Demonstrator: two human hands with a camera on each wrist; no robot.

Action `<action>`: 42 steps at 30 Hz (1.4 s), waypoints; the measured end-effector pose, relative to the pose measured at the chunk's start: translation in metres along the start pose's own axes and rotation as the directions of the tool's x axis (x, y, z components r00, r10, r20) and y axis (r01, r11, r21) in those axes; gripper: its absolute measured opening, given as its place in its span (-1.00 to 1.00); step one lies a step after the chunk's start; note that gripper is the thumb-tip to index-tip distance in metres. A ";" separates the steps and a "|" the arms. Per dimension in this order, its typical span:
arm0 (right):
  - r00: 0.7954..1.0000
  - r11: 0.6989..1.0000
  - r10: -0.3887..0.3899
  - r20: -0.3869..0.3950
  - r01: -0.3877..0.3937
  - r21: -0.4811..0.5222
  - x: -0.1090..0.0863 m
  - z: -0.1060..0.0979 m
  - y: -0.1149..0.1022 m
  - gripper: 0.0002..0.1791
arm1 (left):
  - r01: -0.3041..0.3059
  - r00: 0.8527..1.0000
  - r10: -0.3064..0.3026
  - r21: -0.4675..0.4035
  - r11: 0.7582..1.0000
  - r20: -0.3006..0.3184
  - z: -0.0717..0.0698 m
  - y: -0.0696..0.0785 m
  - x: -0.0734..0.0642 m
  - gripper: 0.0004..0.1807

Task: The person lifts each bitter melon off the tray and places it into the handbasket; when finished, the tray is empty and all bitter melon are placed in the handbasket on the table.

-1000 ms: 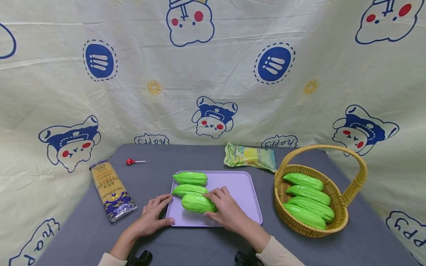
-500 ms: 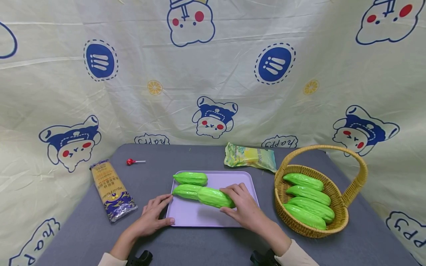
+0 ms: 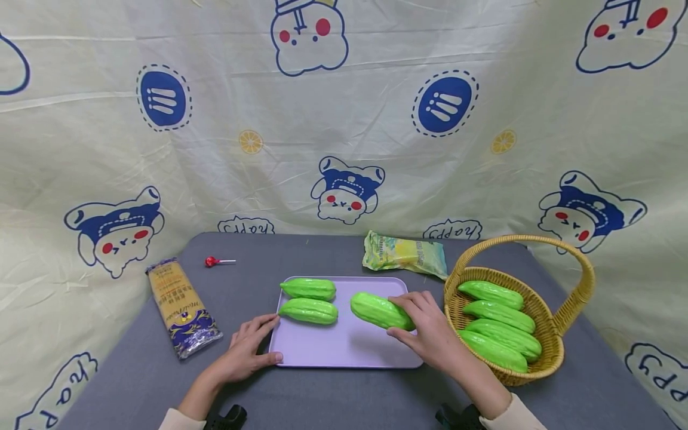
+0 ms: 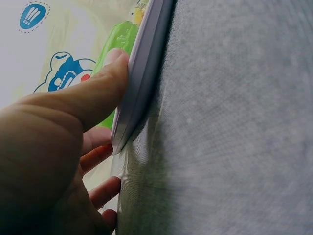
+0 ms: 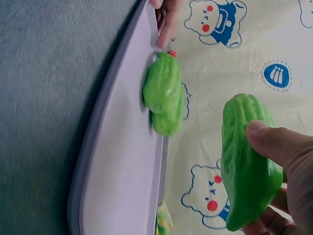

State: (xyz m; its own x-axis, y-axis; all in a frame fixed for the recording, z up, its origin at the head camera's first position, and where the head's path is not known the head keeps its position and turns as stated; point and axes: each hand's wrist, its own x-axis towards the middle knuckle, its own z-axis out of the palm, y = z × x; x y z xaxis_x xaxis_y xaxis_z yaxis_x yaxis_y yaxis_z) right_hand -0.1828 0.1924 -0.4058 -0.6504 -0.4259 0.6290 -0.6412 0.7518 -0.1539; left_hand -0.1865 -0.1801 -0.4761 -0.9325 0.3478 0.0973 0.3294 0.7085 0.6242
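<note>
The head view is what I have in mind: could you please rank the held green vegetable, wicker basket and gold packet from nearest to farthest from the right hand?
1. Green vegetable: gripped by the right hand.
2. Wicker basket: to the hand's right.
3. Gold packet: far left, beyond the tray.

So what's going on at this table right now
Someone's right hand is holding a green, ridged vegetable above the right part of a purple tray. Their left hand touches the tray's left end. Two similar vegetables lie on the tray, and four more sit in a wicker basket.
</note>
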 end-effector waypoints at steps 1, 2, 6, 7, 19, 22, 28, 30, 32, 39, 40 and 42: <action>1.000 1.000 -0.004 -0.012 0.004 -0.003 -0.001 -0.002 0.002 -0.36 | -0.001 1.000 0.001 0.000 1.000 0.000 0.000 0.000 0.000 -0.17; 1.000 1.000 -0.004 -0.022 0.004 -0.007 -0.002 -0.004 0.004 -0.36 | -0.002 1.000 0.002 0.000 1.000 -0.001 0.000 0.000 0.000 -0.17; 0.999 1.000 0.008 -0.045 -0.009 -0.019 -0.006 -0.011 0.011 -0.36 | -0.008 1.000 0.008 -0.002 1.000 -0.006 0.000 0.000 0.000 -0.18; 0.999 1.000 0.014 -0.046 -0.015 -0.019 -0.007 -0.014 0.013 -0.36 | -0.008 1.000 0.008 -0.002 1.000 -0.006 0.000 0.000 0.000 -0.18; 0.997 0.995 0.073 -0.035 -0.075 -0.063 -0.023 -0.041 0.032 -0.34 | -0.004 1.000 0.004 -0.007 1.000 0.004 0.000 0.001 0.001 -0.17; 0.994 0.991 0.105 -0.024 -0.106 -0.077 -0.028 -0.048 0.036 -0.34 | -0.003 1.000 0.003 -0.005 1.000 0.004 0.000 0.001 0.001 -0.17; 0.987 0.982 0.162 -0.017 -0.163 -0.096 -0.037 -0.063 0.043 -0.35 | 0.005 1.000 -0.004 -0.001 1.000 0.007 0.000 0.000 0.001 -0.17; 0.985 0.980 0.173 -0.017 -0.174 -0.096 -0.040 -0.067 0.045 -0.35 | 0.010 1.000 -0.009 -0.005 1.000 0.011 0.000 0.000 0.001 -0.17; 0.984 0.978 0.179 -0.020 -0.180 -0.101 -0.043 -0.070 0.048 -0.34 | 0.011 1.000 -0.011 -0.005 1.000 0.014 0.000 -0.001 0.001 -0.17; 0.977 0.969 0.205 -0.049 -0.210 -0.127 -0.055 -0.081 0.058 -0.35 | -0.004 1.000 0.004 -0.003 1.000 0.002 0.001 -0.002 0.001 -0.17; 0.976 0.968 0.214 -0.049 -0.219 -0.125 -0.056 -0.082 0.060 -0.36 | -0.005 1.000 0.005 -0.003 1.000 0.001 0.001 -0.002 0.001 -0.17; 0.971 0.963 0.236 -0.043 -0.240 -0.121 -0.058 -0.085 0.062 -0.37 | -0.007 1.000 0.007 -0.003 1.000 -0.001 0.001 -0.002 0.001 -0.17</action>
State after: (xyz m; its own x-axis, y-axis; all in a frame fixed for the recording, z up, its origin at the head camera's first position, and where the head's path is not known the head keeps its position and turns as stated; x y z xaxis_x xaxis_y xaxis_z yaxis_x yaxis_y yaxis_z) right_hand -0.1500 0.3061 -0.3868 -0.7651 -0.2143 0.6071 -0.4124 0.8873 -0.2065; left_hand -0.1875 -0.1808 -0.4778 -0.9304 0.3518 0.1027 0.3353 0.7040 0.6260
